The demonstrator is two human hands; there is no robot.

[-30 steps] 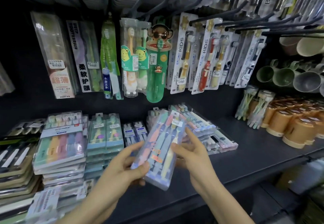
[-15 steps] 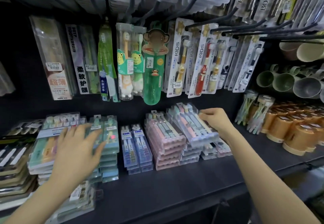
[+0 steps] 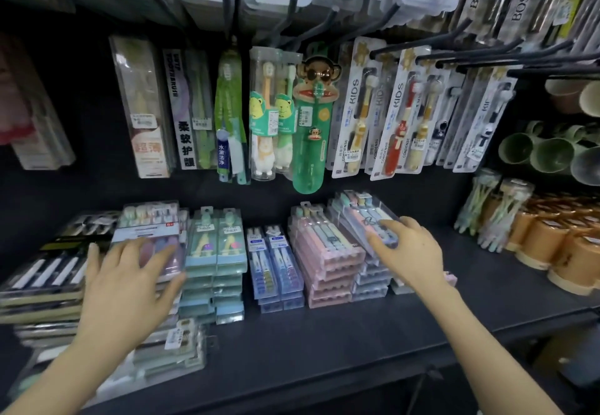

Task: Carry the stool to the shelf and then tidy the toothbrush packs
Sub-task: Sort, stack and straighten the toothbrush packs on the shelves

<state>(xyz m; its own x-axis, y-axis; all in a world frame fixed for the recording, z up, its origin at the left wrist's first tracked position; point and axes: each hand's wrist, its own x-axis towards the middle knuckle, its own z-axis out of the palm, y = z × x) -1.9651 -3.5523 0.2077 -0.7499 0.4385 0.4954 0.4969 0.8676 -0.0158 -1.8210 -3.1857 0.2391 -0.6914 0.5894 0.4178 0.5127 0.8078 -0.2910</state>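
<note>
The right hand (image 3: 412, 249), centre right, lies flat-fingered on a tilted toothbrush pack (image 3: 360, 216); the left hand (image 3: 130, 281) spreads over the lower-left stack (image 3: 146, 228). Squaring edges gently would suit.

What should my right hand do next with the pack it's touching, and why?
Likely twist the top pack square with the clear stack beneath it: it lies askew, its edge over the pink stack, and the right hand rests on it.
</note>
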